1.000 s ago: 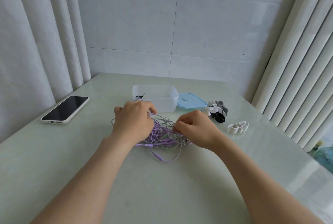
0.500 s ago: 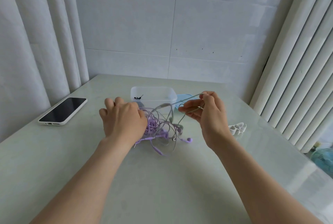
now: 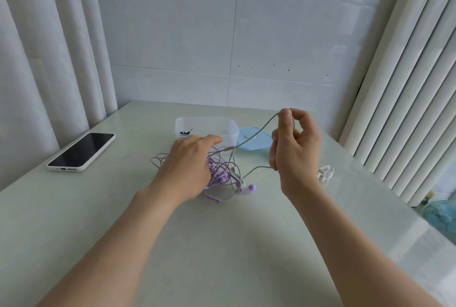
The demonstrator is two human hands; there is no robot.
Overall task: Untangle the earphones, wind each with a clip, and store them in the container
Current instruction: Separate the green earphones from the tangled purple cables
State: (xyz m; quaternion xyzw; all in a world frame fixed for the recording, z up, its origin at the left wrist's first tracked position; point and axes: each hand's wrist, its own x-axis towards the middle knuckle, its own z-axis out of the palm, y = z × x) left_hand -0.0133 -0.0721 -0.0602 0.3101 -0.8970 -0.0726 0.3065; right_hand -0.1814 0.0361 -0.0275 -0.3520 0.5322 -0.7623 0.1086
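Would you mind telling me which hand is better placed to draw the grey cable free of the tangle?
The right hand: it pinches the grey cable, raised above the table. The left hand rests with straight fingers on the tangle, better suited to pinning it down.

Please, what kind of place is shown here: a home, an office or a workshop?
Probably a room in a home: a pale table stands against a white tiled wall, with long white curtains on both sides and a blue fan beside the table.
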